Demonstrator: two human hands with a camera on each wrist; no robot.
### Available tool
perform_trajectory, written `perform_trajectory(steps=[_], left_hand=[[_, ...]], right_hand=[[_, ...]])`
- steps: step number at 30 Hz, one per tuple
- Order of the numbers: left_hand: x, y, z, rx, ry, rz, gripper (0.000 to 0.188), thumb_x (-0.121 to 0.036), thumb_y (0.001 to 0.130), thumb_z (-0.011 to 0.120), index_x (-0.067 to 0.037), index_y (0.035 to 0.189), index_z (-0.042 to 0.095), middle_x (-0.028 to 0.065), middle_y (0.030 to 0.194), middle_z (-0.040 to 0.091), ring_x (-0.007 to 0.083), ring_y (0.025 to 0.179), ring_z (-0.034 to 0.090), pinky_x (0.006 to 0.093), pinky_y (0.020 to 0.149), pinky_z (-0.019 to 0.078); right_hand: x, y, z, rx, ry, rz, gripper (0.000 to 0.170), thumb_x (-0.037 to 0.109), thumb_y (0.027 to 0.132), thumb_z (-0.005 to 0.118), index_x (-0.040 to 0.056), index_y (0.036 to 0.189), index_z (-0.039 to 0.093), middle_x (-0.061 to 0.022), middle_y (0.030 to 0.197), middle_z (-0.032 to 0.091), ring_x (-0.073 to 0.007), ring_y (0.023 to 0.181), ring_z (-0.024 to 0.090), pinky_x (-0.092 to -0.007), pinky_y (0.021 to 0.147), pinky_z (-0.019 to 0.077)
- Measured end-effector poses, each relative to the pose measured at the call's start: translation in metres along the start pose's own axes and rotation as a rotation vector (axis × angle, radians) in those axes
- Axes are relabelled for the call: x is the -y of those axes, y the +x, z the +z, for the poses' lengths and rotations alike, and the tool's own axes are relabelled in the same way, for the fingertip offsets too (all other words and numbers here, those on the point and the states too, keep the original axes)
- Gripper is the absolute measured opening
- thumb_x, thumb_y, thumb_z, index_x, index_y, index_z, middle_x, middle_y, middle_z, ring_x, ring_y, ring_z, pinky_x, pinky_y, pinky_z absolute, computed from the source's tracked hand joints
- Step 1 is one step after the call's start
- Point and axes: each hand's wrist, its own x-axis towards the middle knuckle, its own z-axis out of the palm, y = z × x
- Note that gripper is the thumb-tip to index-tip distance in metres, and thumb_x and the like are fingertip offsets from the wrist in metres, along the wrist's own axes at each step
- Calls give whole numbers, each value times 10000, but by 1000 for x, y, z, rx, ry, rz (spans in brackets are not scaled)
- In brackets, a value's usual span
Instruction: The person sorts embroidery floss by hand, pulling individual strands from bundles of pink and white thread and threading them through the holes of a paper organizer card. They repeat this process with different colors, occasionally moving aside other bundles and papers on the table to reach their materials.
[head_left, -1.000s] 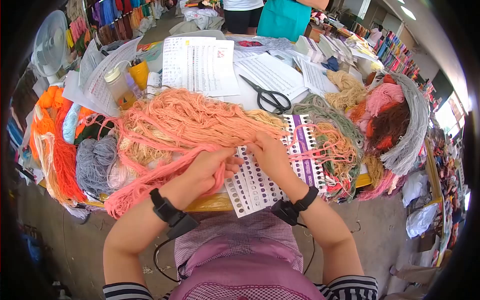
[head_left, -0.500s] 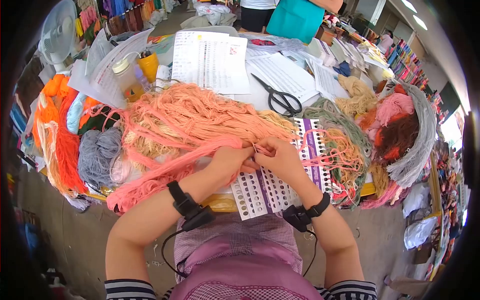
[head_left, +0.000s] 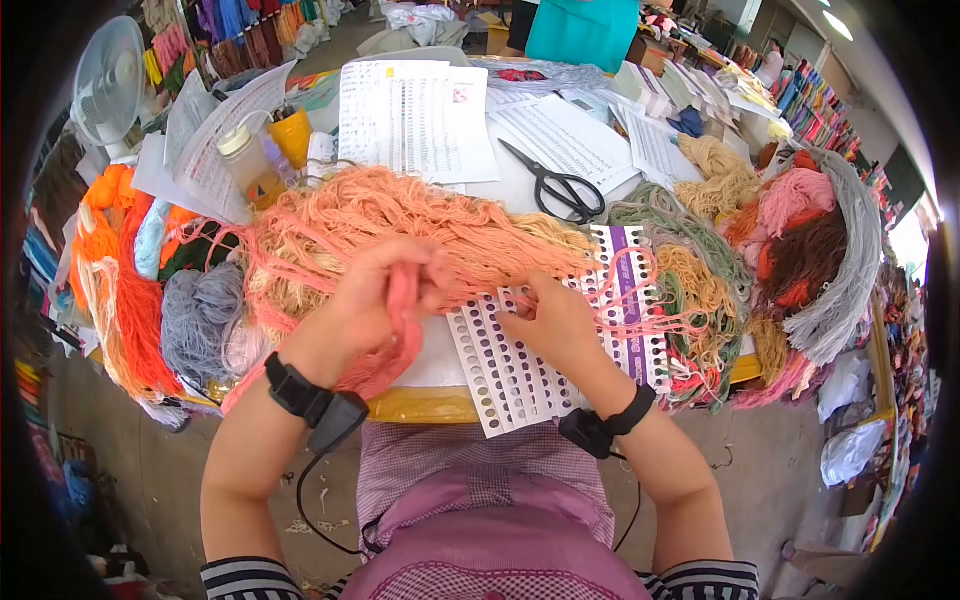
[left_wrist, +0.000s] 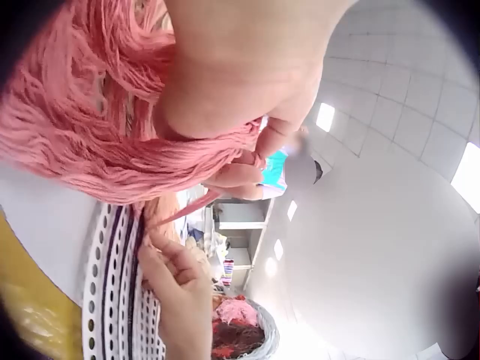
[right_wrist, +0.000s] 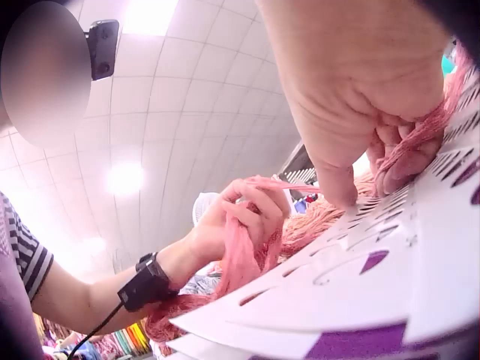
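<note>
My left hand (head_left: 385, 290) grips a skein of coral-pink yarn (left_wrist: 82, 112), fingers curled round it, raised above the front of the table. At the top of the punched white cards (head_left: 500, 365), my right hand (head_left: 562, 325) holds pink strands (right_wrist: 420, 135) between curled fingers. A thin pink strand (left_wrist: 191, 208) stretches between the two hands. Behind them lies a large heap of peach yarn (head_left: 400, 215). More pink strands (head_left: 640, 325) pass through the edge holes of the purple-striped card (head_left: 628, 270) to the right.
Black scissors (head_left: 560, 185) and printed sheets (head_left: 415, 120) lie behind the yarn. Grey-blue yarn (head_left: 200, 325), orange yarn (head_left: 110, 190) and a jar (head_left: 240, 155) are at the left, with a fan (head_left: 108, 85) behind. Green (head_left: 700, 235) and grey yarn (head_left: 850, 260) lie at the right.
My left hand has moved left and up, away from my right hand, carrying the pink skein. The right hand stays by the tops of the cards.
</note>
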Motion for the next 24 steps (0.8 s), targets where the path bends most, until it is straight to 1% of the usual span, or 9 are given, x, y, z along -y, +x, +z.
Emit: perform_trajectory(steps=[2, 5, 7, 11, 14, 16, 18, 20, 24], left_hand=[[16, 10, 29, -251, 225, -77, 293, -131, 861, 576, -10, 1127, 596, 65, 771, 606, 138, 652, 584, 237, 514, 448], [28, 21, 56, -179, 929, -301, 358, -141, 867, 580, -43, 1210, 563, 37, 739, 600, 108, 576, 558, 218, 476, 422], [51, 40, 18, -41, 872, -310, 353, -184, 869, 614, -68, 1201, 587, 13, 714, 595, 86, 551, 548, 207, 499, 429], [23, 28, 26, -75, 1229, 17, 349, -276, 859, 677, -57, 1125, 624, 9, 757, 601, 66, 639, 550, 232, 505, 431], [-12, -19, 21, -653, 1044, 105, 331, -403, 867, 675, -95, 985, 645, -27, 795, 579, 57, 706, 532, 256, 525, 433], [-50, -50, -23, -800, 787, -42, 321, -437, 870, 665, -136, 977, 633, -52, 792, 556, 51, 672, 513, 219, 538, 415], [-69, -78, -18, -929, 683, 144, 278, -412, 890, 655, -141, 860, 601, -59, 694, 538, 17, 542, 468, 178, 385, 254], [-79, -102, 3, -934, 660, 195, 264, -394, 887, 662, -147, 844, 579, -72, 653, 491, 8, 509, 416, 174, 382, 236], [-100, -127, -20, -834, 664, 202, 202, -315, 896, 658, -142, 857, 560, -94, 564, 390, 5, 417, 310, 183, 357, 203]], right_hand=[[7, 0, -3, 25, 29, 91, 453, 312, 741, 742, 30, 1048, 567, -122, 760, 653, -261, 722, 654, -364, 647, 509], [-4, 7, -7, -19, 224, 102, 511, 382, 789, 726, 15, 1077, 519, -136, 735, 626, -256, 704, 642, -356, 628, 499], [-18, 11, 1, -8, 220, 84, 527, 412, 810, 705, 6, 1077, 503, -140, 725, 617, -255, 696, 635, -350, 621, 490], [-12, 10, -4, 92, 316, 166, 553, 487, 858, 639, -2, 1058, 475, -139, 699, 598, -269, 680, 623, -358, 621, 474], [-17, 12, -6, 157, 391, 235, 496, 452, 876, 612, -1, 1022, 472, -141, 679, 582, -301, 682, 618, -374, 633, 470], [3, 7, -12, 168, 236, 216, 479, 419, 858, 626, -3, 1016, 466, -153, 689, 587, -323, 694, 621, -389, 647, 478], [9, 2, -7, 184, 79, 193, 464, 387, 840, 640, -5, 1010, 460, -166, 698, 591, -344, 705, 623, -404, 661, 485], [1, -2, 8, -16, -136, -96, 458, 302, 780, 659, -19, 1024, 443, -201, 751, 615, -376, 727, 631, -433, 679, 504], [5, 3, 8, 31, -139, 17, 419, 232, 735, 677, 22, 1018, 450, -198, 826, 613, -381, 796, 632, -447, 690, 495]])
